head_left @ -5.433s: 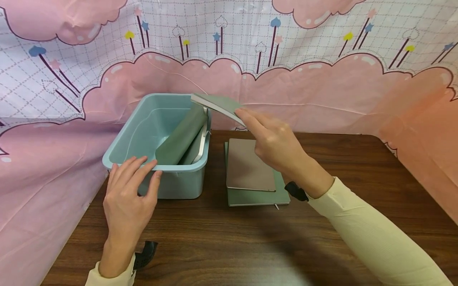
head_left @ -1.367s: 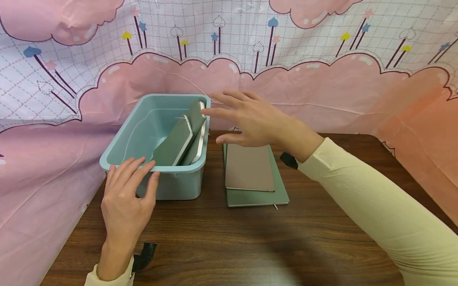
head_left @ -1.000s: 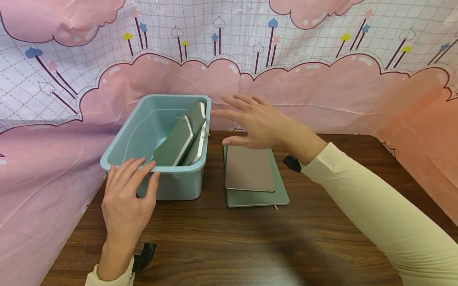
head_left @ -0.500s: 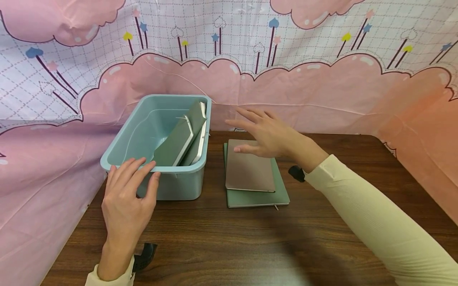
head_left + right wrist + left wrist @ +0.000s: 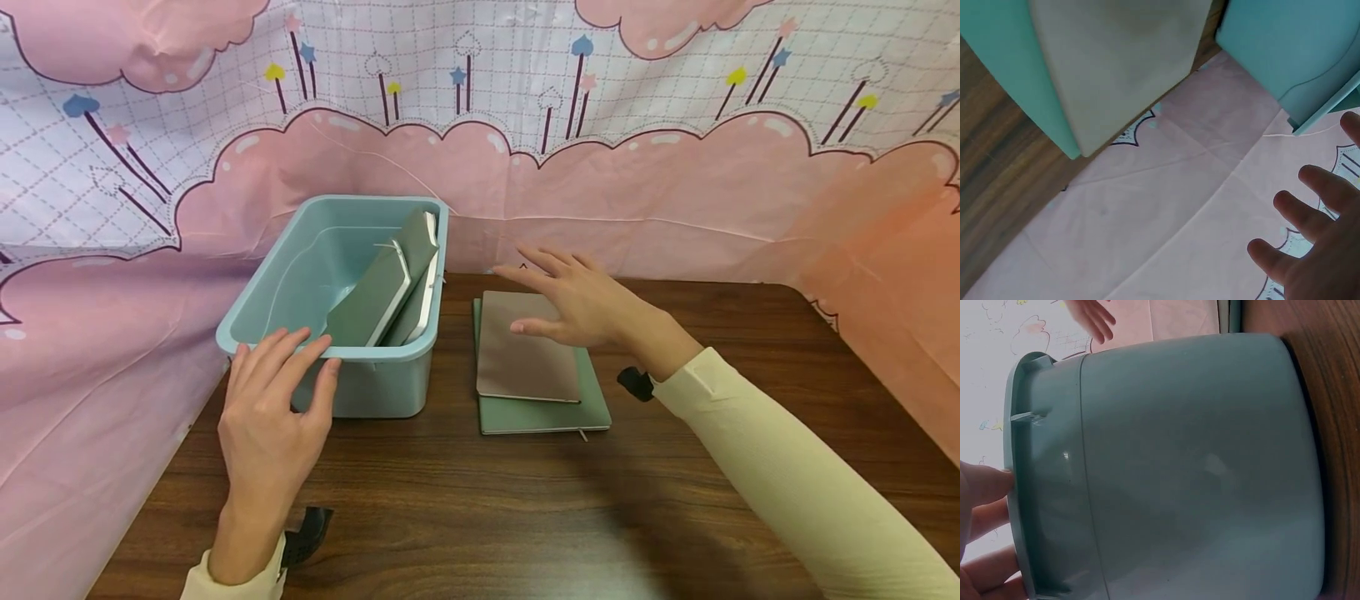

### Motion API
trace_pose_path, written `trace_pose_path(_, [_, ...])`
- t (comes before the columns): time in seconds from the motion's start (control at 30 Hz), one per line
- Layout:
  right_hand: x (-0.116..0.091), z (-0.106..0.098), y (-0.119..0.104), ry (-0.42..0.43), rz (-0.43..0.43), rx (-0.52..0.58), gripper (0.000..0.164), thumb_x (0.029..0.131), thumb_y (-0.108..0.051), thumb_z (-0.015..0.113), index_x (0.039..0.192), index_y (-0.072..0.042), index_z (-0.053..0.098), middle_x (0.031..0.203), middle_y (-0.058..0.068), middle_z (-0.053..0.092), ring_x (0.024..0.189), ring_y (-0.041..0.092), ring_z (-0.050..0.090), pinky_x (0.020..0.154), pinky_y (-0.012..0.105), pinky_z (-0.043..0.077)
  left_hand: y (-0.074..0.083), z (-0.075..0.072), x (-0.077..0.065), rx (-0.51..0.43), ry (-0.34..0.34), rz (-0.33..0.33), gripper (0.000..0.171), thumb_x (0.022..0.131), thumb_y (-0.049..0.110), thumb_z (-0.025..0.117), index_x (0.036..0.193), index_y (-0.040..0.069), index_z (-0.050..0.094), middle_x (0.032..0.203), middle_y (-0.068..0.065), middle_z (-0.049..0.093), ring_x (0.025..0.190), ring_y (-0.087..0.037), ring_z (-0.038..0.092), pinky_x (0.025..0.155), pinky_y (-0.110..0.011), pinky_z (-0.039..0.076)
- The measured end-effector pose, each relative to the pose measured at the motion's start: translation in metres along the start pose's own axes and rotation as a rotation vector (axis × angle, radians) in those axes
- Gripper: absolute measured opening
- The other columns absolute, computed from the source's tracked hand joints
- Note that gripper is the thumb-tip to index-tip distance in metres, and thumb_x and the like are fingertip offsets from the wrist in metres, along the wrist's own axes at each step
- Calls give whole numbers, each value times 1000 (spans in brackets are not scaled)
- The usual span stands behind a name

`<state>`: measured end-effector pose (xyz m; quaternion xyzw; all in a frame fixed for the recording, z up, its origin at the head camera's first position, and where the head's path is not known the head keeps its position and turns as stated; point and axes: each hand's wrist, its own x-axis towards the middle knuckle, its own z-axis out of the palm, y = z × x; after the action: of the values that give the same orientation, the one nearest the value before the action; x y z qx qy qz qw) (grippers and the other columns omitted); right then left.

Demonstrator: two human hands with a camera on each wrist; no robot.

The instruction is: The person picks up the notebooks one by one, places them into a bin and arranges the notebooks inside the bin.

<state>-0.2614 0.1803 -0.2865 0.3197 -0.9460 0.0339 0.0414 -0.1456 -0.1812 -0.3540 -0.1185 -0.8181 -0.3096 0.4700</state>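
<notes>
A light blue plastic bin stands on the left of the table. My left hand holds its front rim, fingers over the rim and thumb on the outer side, as the left wrist view also shows. Inside, green notebooks lean against the right wall; their lower ends are hidden. Right of the bin, a taupe notebook lies on a larger green notebook with a ribbon. Above the far part of that stack, my right hand hovers with spread fingers, holding nothing.
Dark wood table extends in front of the bin and to the right. A pink and white patterned cloth hangs behind the table and along both sides.
The right hand has placed a green notebook in the bin and let go. It has since drawn back rightward and lower, over the stack. The left hand stays at the rim.
</notes>
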Motion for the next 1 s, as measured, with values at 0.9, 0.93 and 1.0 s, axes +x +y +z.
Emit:
trace_pose_path(0.9, [-29,56,12,-3,29,117,79,99,-63,65,166,-33,36,176,14,26,160,40,33,122,73,30,-1,0,-2,12,-5,0,24,96,19,78,118,11,82,124,-14,78,127,-38,67,122,-66,36])
trace_pose_path(0.93, [-31,58,12,-3,33,123,79,99,-62,66,166,-33,36,176,14,27,160,40,34,123,73,29,-1,0,-2,11,-3,1,24,96,19,78,118,11,82,124,-14,78,126,-38,67,122,-66,36])
trace_pose_path(1.0, [-33,62,12,-4,38,132,79,99,-61,67,166,-33,36,176,15,28,159,44,34,123,74,29,0,0,-1,10,-2,2,24,96,19,78,118,11,82,124,-14,78,126,-38,67,122,-66,36])
